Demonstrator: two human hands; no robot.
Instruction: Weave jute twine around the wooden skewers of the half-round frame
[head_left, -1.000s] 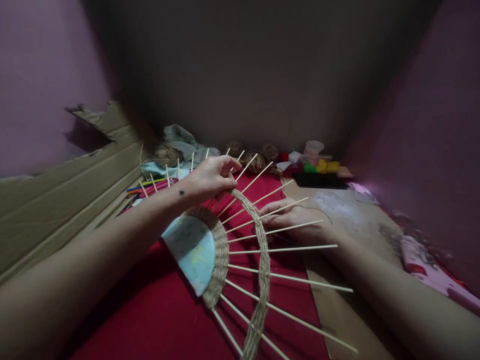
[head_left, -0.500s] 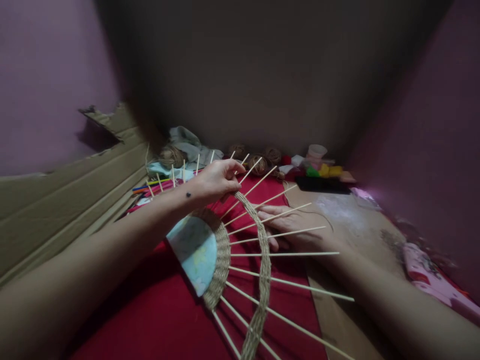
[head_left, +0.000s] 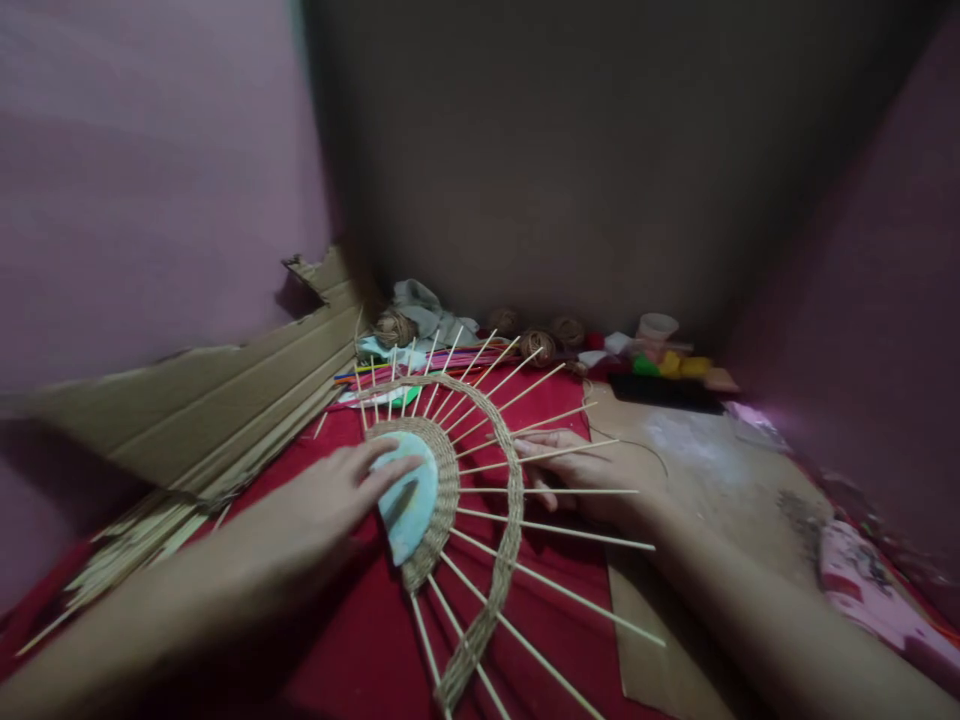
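A half-round fan frame of thin wooden sticks stands tilted over red cloth, with a woven twine band (head_left: 514, 490) curving across its sticks. At its centre sits a light blue half-disc (head_left: 412, 520), edged by a second woven twine strip (head_left: 448, 490). My left hand (head_left: 330, 500) is over the half-disc, fingers stretched out and apart, casting a shadow on it; whether the fingertips touch is unclear. On the right, my right hand (head_left: 581, 470) has its fingers closed around the sticks at the band's outer edge, partly behind them. A loose strand of twine (head_left: 645, 450) curves past its wrist.
Twine balls (head_left: 538, 346), a grey cloth (head_left: 424, 310) and a clear cup (head_left: 658, 328) line the back. Folded cardboard (head_left: 225, 410) leans at left above loose sticks (head_left: 135, 560). A black flat object (head_left: 664, 392) lies on a brown board (head_left: 720, 480); a pink item (head_left: 862, 580) is at right.
My left hand has let go of the top of the outer band and moved down and left over the half-disc. The right hand stays at the band. The view has shifted somewhat.
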